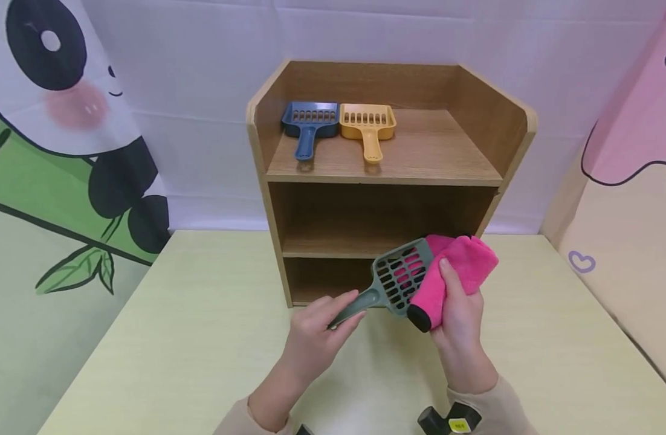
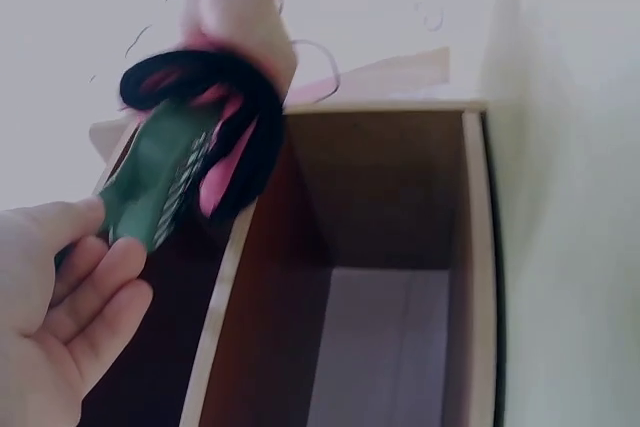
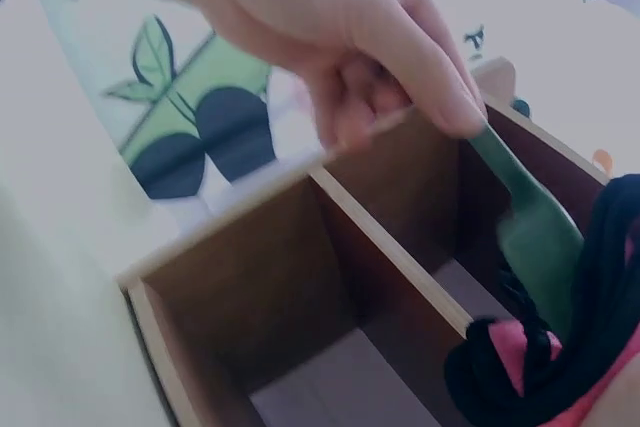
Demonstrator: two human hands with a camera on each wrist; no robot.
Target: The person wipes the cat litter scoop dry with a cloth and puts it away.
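Note:
My left hand [image 1: 319, 332] pinches the handle of a grey-green slotted litter scoop [image 1: 402, 275], which tilts up to the right in front of the shelf. A pink cloth [image 1: 463, 266] with black edging is bunched in my right hand [image 1: 460, 320], the thumb lying over its front. The cloth sits at the scoop's far end and shows pink through the slots. In the left wrist view, the black edging [image 2: 262, 137] wraps around the end of the scoop [image 2: 155, 172]. The right wrist view shows the thumb and fingers of the left hand [image 3: 330, 27] on the handle.
A wooden shelf unit [image 1: 382, 181] stands at the back of the pale table [image 1: 213, 338]. On its top board lie a blue litter scoop [image 1: 307, 130] and a yellow litter scoop [image 1: 370, 136], side by side at the left. Behind hangs a light cloth backdrop [image 1: 202, 78].

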